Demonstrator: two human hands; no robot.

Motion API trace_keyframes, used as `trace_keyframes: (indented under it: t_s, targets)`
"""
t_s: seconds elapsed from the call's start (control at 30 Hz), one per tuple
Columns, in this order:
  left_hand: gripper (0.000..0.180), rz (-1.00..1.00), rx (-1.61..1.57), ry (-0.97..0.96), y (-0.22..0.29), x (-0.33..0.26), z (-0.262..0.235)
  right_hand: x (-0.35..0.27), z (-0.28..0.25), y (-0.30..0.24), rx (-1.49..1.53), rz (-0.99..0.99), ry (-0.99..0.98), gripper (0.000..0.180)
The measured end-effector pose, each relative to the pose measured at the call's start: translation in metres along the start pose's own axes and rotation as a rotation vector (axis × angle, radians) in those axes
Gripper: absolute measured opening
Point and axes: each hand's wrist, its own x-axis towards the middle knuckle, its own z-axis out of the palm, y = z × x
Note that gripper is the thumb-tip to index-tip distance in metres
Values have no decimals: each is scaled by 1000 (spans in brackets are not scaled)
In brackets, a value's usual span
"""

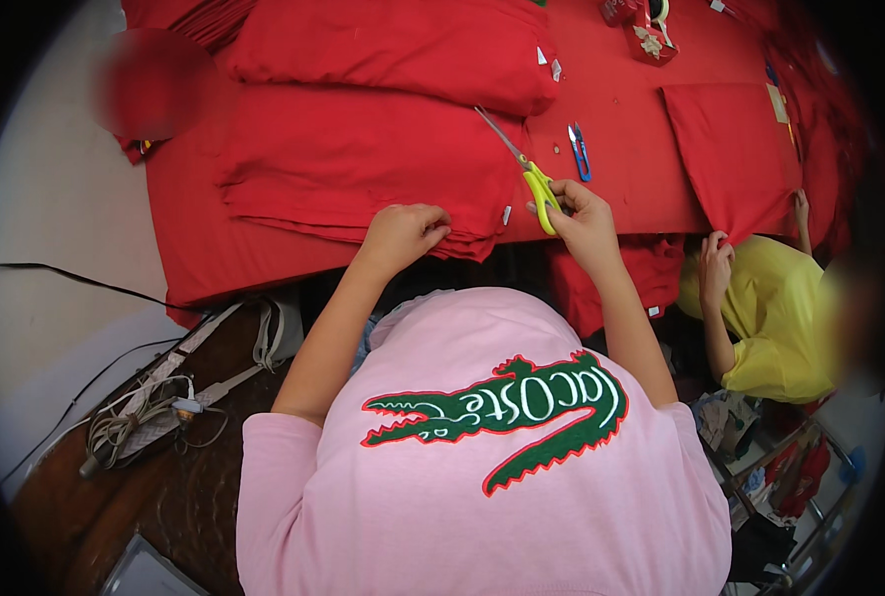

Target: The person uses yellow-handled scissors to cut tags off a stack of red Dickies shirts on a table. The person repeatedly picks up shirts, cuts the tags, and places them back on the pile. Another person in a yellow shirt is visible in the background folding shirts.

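My right hand [584, 221] is closed on the yellow-green handles of a pair of scissors [539, 185], whose metal blades point up and to the left over the red cloth. My left hand [403, 236] rests at the near edge of a stack of folded red garments [353, 159], its fingers curled at the fabric. Whether those fingers pinch a layer is hard to see, but they touch the edge. A small white tag [506, 215] shows at the stack's near right corner, between my two hands.
Blue thread snips [580, 151] lie right of the scissors on the red-covered table [621, 109]. Another folded red pile [393, 50] lies behind. At the right, a co-worker in a yellow shirt [760, 308] handles a red garment [731, 149]. Cables [135, 417] tangle at lower left.
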Motion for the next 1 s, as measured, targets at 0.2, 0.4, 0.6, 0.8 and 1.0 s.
trace_keyframes:
  t_s: [0.2,0.4,0.6,0.8,1.0]
  targets:
    - [16,-369,-502,41,18,-2,-21,-12,7,8,-19,-14,-4,23]
    - [32,-352,-1321,716,-24,33,-36,-19,14,10,-7,42,-94,25]
    - [44,-266,-1101,597,-53,42,2,-22,35,-4,-206,-45,-87,33]
    - [55,-252,-803,457,-21,33,-3,-32,35,-16,-555,-86,-95,35]
    - [57,-184,-1115,568,10,18,-5,-28,35,-19,-618,-336,-94,39]
